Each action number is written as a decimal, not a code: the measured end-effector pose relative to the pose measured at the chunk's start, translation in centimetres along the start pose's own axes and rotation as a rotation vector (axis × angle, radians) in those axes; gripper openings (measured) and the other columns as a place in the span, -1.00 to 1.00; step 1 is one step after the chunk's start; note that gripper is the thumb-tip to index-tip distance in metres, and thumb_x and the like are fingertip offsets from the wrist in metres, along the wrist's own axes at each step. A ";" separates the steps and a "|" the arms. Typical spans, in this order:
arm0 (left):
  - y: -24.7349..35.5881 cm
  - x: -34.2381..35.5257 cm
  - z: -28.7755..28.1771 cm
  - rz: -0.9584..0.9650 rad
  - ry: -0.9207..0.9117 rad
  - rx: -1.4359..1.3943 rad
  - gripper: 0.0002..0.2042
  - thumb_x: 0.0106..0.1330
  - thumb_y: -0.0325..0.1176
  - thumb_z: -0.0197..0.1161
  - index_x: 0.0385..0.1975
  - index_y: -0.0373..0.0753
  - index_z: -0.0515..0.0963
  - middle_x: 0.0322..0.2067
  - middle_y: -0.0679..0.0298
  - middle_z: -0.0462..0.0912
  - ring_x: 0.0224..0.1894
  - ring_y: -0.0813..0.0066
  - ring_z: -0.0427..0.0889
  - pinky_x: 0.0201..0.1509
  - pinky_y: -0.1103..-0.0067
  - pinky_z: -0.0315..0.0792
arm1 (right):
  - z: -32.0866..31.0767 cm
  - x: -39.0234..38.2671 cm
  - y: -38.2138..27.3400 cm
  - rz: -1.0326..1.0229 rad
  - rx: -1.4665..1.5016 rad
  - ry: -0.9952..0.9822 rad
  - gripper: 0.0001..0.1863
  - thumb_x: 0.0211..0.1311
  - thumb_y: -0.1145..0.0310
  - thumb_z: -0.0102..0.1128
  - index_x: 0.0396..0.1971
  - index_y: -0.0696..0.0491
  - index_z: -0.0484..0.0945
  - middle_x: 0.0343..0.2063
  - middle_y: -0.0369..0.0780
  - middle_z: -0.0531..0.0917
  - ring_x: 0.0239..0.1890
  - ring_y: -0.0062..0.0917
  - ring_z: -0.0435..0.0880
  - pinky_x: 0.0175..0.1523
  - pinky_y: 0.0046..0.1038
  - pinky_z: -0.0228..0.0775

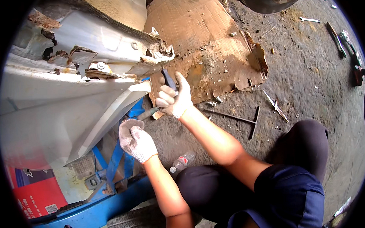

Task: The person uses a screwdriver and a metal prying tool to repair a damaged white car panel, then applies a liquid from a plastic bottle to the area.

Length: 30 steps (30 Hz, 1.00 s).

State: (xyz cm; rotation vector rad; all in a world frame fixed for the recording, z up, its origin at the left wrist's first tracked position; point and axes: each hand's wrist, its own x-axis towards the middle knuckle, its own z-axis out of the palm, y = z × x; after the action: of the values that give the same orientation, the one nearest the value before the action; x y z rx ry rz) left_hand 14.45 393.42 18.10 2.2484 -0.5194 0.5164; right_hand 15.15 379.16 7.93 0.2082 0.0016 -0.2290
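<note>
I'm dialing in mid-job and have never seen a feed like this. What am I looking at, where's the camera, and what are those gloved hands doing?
This is one wide fisheye view from a camera on the person's head, looking down, so straight edges bend near the rim. The person squats on a concrete floor beside a white car body panel with rusted, torn edges. No machine is involved, only two hands in white work gloves. The right hand grips a dark-handled tool held against the rusted edge. The left hand is closed just below the panel, beside a blue jack frame; what it holds is hidden. On the floor lie flattened cardboard, a T-handled wrench, a plastic bottle and scattered tools.
</note>
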 end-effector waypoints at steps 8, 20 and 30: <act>0.1 0.3 -0.1 0.070 0.183 0.100 -0.83 0.18 -0.41 0.07 -0.36 -0.33 0.56 -0.34 0.17 0.61 -0.29 0.32 0.58 -0.12 0.46 0.49 | -1.3 1.4 1.4 -0.550 -1.278 0.462 -0.59 0.30 0.11 0.22 -0.23 0.23 0.52 -0.52 -0.12 0.62 -0.51 -0.35 0.61 -0.28 -0.32 0.50; 1.5 -0.2 0.2 0.043 0.242 -0.038 -0.82 0.22 -0.45 0.09 -0.26 -0.32 0.58 -0.29 0.21 0.59 -0.24 0.38 0.55 -0.09 0.49 0.47 | -1.7 0.8 0.5 -0.518 -1.359 0.399 -0.62 0.31 0.12 0.21 -0.23 0.19 0.49 -0.53 -0.21 0.59 -0.56 -0.61 0.50 -0.42 -0.49 0.39; 2.6 0.5 -0.1 0.082 0.242 -0.009 -0.81 0.12 -0.64 0.08 -0.29 -0.34 0.56 -0.30 0.19 0.62 -0.17 0.34 0.60 0.05 0.46 0.46 | 1.1 -0.2 0.0 0.038 0.520 -0.038 -0.48 0.35 -0.13 0.02 -0.35 0.13 0.49 -0.84 -0.49 0.17 -0.85 -0.67 -0.01 -0.66 -0.53 -0.12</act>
State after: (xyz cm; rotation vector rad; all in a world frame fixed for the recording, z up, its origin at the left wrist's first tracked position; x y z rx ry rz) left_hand 13.55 391.78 19.91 2.1254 -0.4882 0.8140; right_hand 14.94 379.00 9.06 0.7208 -0.1007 -0.1924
